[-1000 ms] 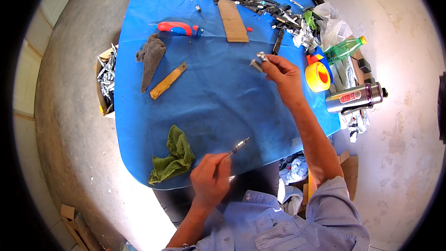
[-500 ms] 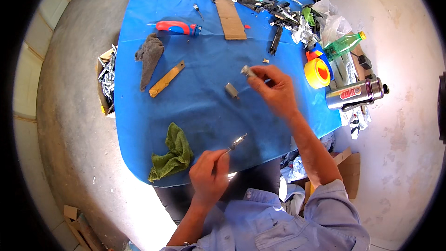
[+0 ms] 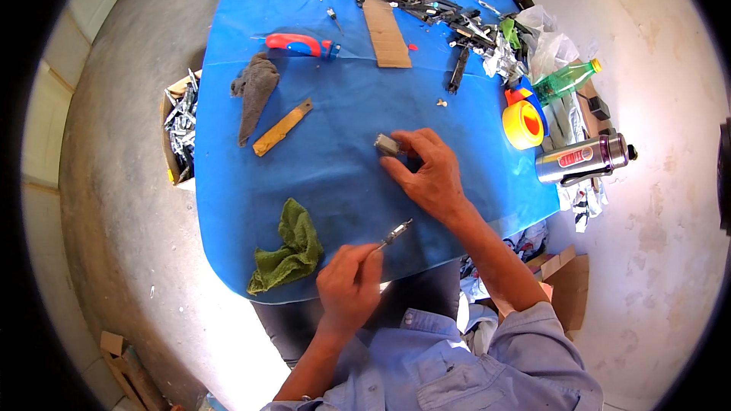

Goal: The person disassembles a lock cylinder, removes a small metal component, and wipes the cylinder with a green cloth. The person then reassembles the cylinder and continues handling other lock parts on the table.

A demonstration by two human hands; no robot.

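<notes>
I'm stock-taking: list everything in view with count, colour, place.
Metal block: 1, silver, table centre
Thin metal tool: 1, silver, near edge
Rag: 1, green, near left of table
Cloth: 1, grey, table's left
Blade: 1, yellow-wrapped, beside cloth
Handled tool: 1, red-and-blue, far left
Cardboard strip: 1, brown, far middle
Parts pile: uncountable pieces, black and silver, far right
Ring: 1, yellow, right edge
Bottle: 1, green, right edge
Flask: 1, silver, right edge
Parts box: 1, brown, left, beyond table
Carton: 1, brown, lower right
Table: 1, blue-covered, centre
Shirt: 1, pale blue, lower edge
Left hand: 1, bare, lower middle, holding thin metal tool
Right hand: 1, bare, centre, at metal block
</notes>
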